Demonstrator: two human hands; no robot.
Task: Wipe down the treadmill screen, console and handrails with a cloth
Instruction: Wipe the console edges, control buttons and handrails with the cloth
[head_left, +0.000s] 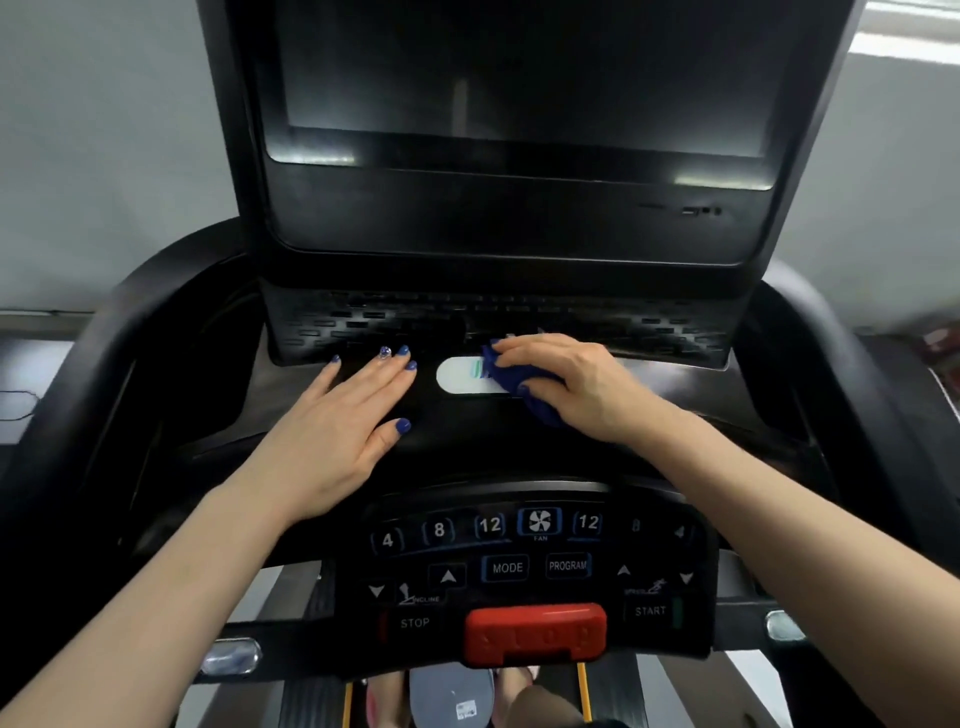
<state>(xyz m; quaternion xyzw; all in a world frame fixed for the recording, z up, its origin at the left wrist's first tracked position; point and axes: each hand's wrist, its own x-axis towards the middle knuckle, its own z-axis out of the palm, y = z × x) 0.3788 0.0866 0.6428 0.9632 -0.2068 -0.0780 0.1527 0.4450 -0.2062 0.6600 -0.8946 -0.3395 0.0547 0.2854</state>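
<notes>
The treadmill's dark screen (519, 83) stands upright ahead of me, above the black console (467, 441). My right hand (576, 384) grips a crumpled blue cloth (511, 376) and presses it on the console shelf, over the right end of a white oval logo plate (460, 375). My left hand (337, 431) lies flat on the shelf to the left of that plate, fingers straight. Black curved handrails run down on the left (104, 374) and right (841, 364).
A button panel (535, 551) with number keys, MODE, PROGRAM, START and STOP sits below my hands, with a red safety stop key (535, 631) at its front. A vent grille (493, 317) lies under the screen. Feet and the belt show at the bottom edge.
</notes>
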